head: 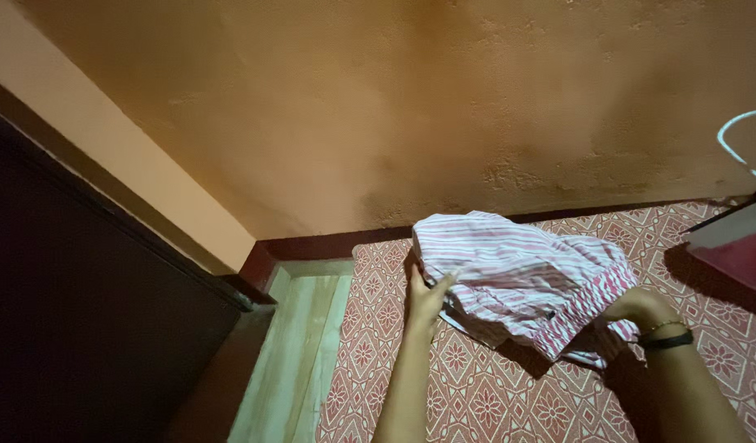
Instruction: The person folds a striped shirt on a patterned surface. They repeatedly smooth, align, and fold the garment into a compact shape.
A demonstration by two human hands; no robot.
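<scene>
Clearly we grip the striped cloth (517, 279) over the patterned mat (476, 394), our left hand (426, 297) pinching one edge, our right hand (636, 310) closed on the other. Soft, light and floppy, it seems best held by its edges.

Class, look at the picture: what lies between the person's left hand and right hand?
In the head view, the red-and-white striped garment spans the stretch between the left hand and right hand; both grip it.

I see a red-and-white striped garment (517, 283), crumpled and loosely bunched, with a darker red-striped band along its right edge. It is lifted partly off the red patterned mat (444, 385), near the foot of the wall.
</scene>
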